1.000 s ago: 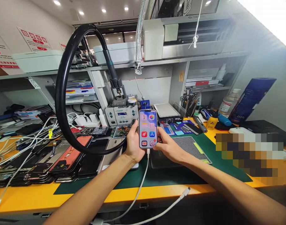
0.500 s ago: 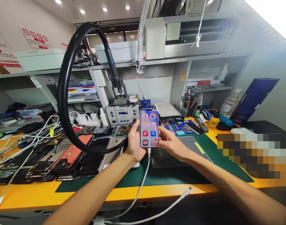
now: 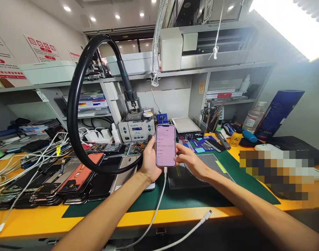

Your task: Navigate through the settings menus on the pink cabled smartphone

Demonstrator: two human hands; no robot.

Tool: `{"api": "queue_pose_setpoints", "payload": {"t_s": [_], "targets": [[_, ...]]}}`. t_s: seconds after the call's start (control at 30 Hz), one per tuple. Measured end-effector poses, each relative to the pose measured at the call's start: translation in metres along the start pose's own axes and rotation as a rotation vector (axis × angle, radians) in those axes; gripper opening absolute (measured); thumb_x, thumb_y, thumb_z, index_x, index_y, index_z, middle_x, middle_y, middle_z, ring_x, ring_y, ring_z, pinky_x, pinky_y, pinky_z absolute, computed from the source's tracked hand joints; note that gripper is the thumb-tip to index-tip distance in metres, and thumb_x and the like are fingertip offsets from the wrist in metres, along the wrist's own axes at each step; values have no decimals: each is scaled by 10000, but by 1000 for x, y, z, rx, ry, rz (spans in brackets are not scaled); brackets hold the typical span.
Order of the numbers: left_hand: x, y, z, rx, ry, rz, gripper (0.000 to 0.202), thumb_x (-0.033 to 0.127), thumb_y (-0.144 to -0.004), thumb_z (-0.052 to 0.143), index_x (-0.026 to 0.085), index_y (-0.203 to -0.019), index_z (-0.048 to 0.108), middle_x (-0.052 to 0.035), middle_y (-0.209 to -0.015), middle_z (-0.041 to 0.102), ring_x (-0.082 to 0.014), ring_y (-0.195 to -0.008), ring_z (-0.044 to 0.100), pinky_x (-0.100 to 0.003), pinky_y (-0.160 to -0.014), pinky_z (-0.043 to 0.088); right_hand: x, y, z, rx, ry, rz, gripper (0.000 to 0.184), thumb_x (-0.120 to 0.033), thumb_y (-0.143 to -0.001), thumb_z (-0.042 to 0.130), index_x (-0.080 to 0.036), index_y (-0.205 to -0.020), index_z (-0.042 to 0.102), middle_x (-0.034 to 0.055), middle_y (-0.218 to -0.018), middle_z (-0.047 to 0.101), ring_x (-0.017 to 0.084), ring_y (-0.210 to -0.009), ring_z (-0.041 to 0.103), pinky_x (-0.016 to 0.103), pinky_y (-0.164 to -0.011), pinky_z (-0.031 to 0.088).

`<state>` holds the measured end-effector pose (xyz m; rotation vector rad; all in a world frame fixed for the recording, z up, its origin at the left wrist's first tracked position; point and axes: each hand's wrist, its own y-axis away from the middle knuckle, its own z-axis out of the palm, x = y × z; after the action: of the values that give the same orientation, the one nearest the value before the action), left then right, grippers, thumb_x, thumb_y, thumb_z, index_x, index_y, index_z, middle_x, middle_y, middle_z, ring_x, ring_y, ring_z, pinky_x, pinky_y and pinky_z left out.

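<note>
A smartphone [image 3: 166, 144] is upright above the green mat [image 3: 201, 201], its lit screen showing a pale pinkish page with lines of text too small to read. My left hand [image 3: 149, 163] is wrapped around its left side and lower back, the thumb along the left edge. On the other side, my right hand [image 3: 191, 159] has its fingers at the phone's right edge and the thumb by the lower right corner of the screen. A white charging cable [image 3: 163, 191] is plugged into the phone's bottom and hangs below the table edge.
Stacked phone parts [image 3: 78, 174] lie on the left under the looped black hose [image 3: 73, 104] of a soldering station [image 3: 136, 129]. A perforated dark pad [image 3: 211, 170] lies beneath my right hand. Another cable's plug [image 3: 207, 214] hangs at the front. A yellow bottle [image 3: 236, 138] stands right.
The phone screen has switched from a home screen with app icons to a page of text. My right thumb has shifted slightly at the lower right corner. The camera view has tilted slightly.
</note>
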<state>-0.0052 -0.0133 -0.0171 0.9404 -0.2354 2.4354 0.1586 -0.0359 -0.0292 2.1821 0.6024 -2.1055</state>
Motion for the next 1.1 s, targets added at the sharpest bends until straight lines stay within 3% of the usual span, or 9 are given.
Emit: {"api": "queue_pose_setpoints", "payload": {"t_s": [0.17,0.33,0.47,0.6,0.7,0.77,0.9,1.0,1.1], "targets": [[0,-3,-4,-51,-48,-21,633,540,-1082,277,118,-1241,721,-177,-1077,764,-301,-935,755,-472,-838,621,2,-2,1,7,-102,13,99,-243,-735,582,-221,-791,504,-28,-804,470,146,-726,455,294,-652,397],[1,-5,-10,-134,-74,-95,658,586,-1079,265,146,-1309,697,-189,-1158,745,-304,-956,751,-493,-809,635,4,-4,-4,30,-31,-29,111,-252,-767,566,-207,-862,600,0,-829,554,169,-768,487,300,-676,416],[0,-7,-14,-189,-123,-142,698,634,-1061,268,145,-1364,664,-214,-1214,719,-313,-906,754,-454,-645,650,6,-5,-8,29,53,-52,206,-253,-802,543,-201,-963,661,15,-868,625,186,-794,537,335,-744,462],[-1,-7,-14,-185,-121,-123,659,629,-1056,306,178,-1404,637,-198,-1212,718,-306,-854,757,-412,-559,638,3,-2,-6,272,292,-107,548,-343,-860,605,-230,-1395,569,111,-1282,632,280,-1137,600,465,-963,503],[-1,-6,-13,-161,-111,-112,619,615,-1054,341,199,-1409,631,-182,-1199,721,-304,-847,753,-431,-560,643,2,-1,-9,419,619,-253,841,-451,-792,779,-247,-1547,470,178,-1591,386,366,-1485,368,574,-1195,342],[-1,-5,-13,-137,-97,-116,598,606,-1056,341,214,-1410,624,-165,-1149,729,-301,-820,746,-462,-534,639,4,-2,-12,403,723,-302,734,-489,-787,812,-270,-1456,602,169,-1620,354,384,-1523,321,601,-1218,311],[-1,-4,-12,-161,-72,-121,580,586,-1060,340,210,-1398,623,-146,-1063,730,-306,-822,737,-483,-525,637,9,-4,-15,442,715,-435,205,-425,-931,695,-312,-1050,818,103,-1512,521,325,-1447,445,568,-1175,394],[-1,-3,-11,-185,-74,-103,582,587,-1058,341,200,-1360,652,-160,-1100,732,-311,-830,743,-474,-544,641,8,-3,-13,485,715,-505,158,-376,-943,678,-306,-971,816,102,-1416,591,308,-1404,486,555,-1166,412],[-1,-3,-10,-159,-79,-90,579,589,-1059,352,203,-1361,660,-168,-1166,732,-296,-838,751,-454,-624,651,6,-2,-11,490,740,-485,363,-398,-869,764,-285,-1214,753,145,-1476,521,333,-1426,460,579,-1187,387]]}}
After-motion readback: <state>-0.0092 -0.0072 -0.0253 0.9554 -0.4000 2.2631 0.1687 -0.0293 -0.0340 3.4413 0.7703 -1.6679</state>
